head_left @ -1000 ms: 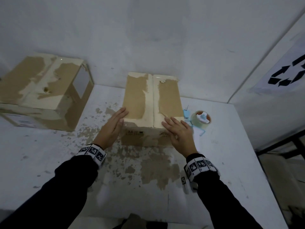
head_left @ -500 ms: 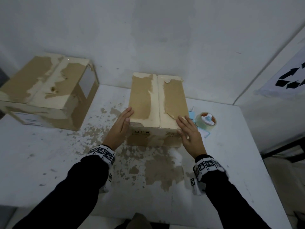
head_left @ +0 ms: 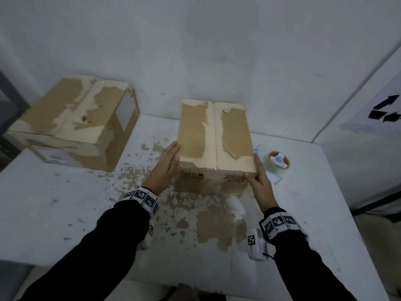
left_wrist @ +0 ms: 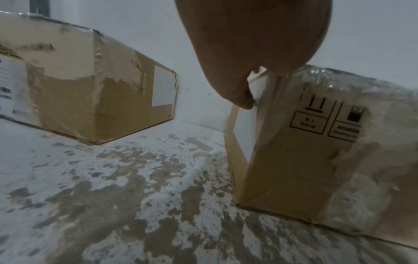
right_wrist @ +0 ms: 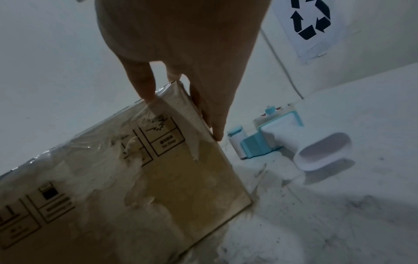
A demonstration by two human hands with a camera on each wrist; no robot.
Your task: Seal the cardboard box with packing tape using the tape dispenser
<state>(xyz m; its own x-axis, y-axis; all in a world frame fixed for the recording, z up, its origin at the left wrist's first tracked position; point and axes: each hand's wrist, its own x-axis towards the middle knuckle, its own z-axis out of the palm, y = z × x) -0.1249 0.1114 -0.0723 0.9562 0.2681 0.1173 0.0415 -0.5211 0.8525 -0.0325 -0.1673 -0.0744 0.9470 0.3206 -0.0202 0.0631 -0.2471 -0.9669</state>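
Observation:
The cardboard box (head_left: 214,137) stands mid-table with both top flaps down and the centre seam showing; its skin is torn and old clear film clings to the front. My left hand (head_left: 167,165) lies flat against the box's left side, fingers straight; the left wrist view shows that hand (left_wrist: 239,85) touching the box (left_wrist: 294,160) near its top corner. My right hand (head_left: 260,181) straddles the front right corner, with the fingers along the right side and the thumb on the front; the right wrist view shows hand (right_wrist: 203,100) and box (right_wrist: 140,178). The blue-and-white tape dispenser (head_left: 276,162) (right_wrist: 282,139) lies just right of the box, untouched.
A second, larger worn box (head_left: 73,124) (left_wrist: 90,85) sits at the back left. The white table (head_left: 65,213) has peeled brown patches and ends against walls behind and to the right. A sheet with a recycling sign (head_left: 382,109) hangs on the right wall.
My right hand has slid off the box's top onto its front right corner and side. The left hand has shifted slightly along the left side. The view has drawn closer.

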